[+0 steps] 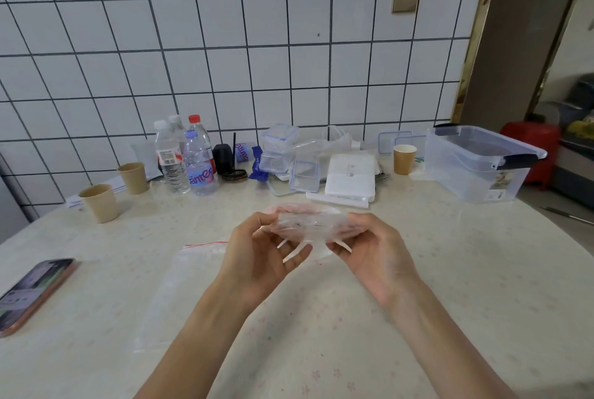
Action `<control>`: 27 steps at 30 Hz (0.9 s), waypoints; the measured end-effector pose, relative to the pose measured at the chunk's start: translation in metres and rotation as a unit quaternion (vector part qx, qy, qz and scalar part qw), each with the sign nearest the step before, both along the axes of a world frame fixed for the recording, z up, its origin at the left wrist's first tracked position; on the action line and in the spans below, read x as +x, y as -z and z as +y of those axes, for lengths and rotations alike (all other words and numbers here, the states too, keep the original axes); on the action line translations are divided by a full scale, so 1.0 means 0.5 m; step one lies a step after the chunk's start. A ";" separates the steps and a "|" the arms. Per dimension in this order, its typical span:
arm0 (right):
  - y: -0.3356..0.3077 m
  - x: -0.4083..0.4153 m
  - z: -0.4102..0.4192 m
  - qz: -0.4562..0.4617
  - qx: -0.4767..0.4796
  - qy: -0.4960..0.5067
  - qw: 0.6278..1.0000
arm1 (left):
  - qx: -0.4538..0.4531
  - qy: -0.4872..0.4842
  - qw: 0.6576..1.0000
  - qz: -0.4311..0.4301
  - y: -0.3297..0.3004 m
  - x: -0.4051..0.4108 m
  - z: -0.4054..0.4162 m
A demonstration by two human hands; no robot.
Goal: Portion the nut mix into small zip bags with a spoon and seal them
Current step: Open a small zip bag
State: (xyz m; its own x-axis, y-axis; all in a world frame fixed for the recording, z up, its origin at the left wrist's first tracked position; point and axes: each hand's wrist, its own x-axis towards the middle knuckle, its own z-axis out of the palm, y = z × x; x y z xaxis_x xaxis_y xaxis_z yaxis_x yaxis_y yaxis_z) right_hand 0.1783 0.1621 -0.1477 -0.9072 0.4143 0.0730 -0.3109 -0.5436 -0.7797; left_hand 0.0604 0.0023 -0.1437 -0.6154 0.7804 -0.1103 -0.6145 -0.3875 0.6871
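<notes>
The two bare forearms come in from the near edge, and the left hand [266,250] and the right hand [369,254] meet above the middle of the pale speckled tabletop [450,286]. Each grip is pinching one end of a small clear zip bag with a red strip [308,221], held up in the air; it may be a thin stack, I cannot tell. I see no nuts inside it.

To do this step well, I think the fingers should rub the two lips apart gently and open the mouth wide before any spoon comes.

A second, larger clear zip bag [180,286] lies flat on the tabletop, near and to the left. I count three brown paper cups [99,202], three plastic water bottles [199,160], one phone [32,292] at near left, and one big clear storage box [475,167] at far right. I cannot find the spoon or the nut mix.
</notes>
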 end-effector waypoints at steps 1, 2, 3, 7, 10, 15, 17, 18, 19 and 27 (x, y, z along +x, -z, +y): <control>0.002 0.004 0.003 -0.009 0.054 0.002 0.999 | -0.013 -0.002 0.999 0.049 0.000 0.003 0.000; 0.003 0.006 0.005 -0.018 0.096 0.016 0.995 | -0.044 -0.017 0.992 0.120 -0.001 0.008 -0.002; 0.006 0.004 0.008 -0.034 0.121 0.040 0.991 | -0.086 -0.046 0.976 0.195 -0.001 0.015 -0.001; 0.009 -0.010 -0.004 -0.101 0.113 0.148 0.977 | -0.188 -0.177 0.906 0.336 0.016 0.027 0.010; 0.012 -0.017 -0.018 -0.135 0.098 0.204 0.965 | -0.237 -0.277 0.857 0.364 0.027 0.031 0.021; 0.019 -0.014 -0.020 -0.133 0.074 0.232 0.961 | -0.228 -0.344 0.853 0.319 0.030 0.027 0.024; 0.024 -0.016 -0.018 -0.128 0.047 0.229 0.964 | -0.239 -0.341 0.848 0.329 0.035 0.027 0.019; 0.026 -0.017 -0.018 -0.123 0.032 0.226 0.966 | -0.242 -0.337 0.847 0.331 0.038 0.028 0.017; 0.029 -0.017 -0.017 -0.115 0.015 0.222 0.968 | -0.242 -0.333 0.850 0.328 0.040 0.029 0.015; 0.053 -0.011 -0.002 0.009 -0.151 0.070 0.986 | -0.089 -0.123 0.987 0.061 0.025 0.023 -0.001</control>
State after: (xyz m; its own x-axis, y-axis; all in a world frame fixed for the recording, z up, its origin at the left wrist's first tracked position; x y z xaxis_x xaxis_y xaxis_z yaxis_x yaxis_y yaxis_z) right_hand 0.1725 0.1611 -0.1741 -0.8394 0.5405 -0.0576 -0.4111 -0.7006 -0.5832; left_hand 0.0718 0.0016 -0.1565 -0.8006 0.5814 -0.1452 -0.4254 -0.3807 0.8210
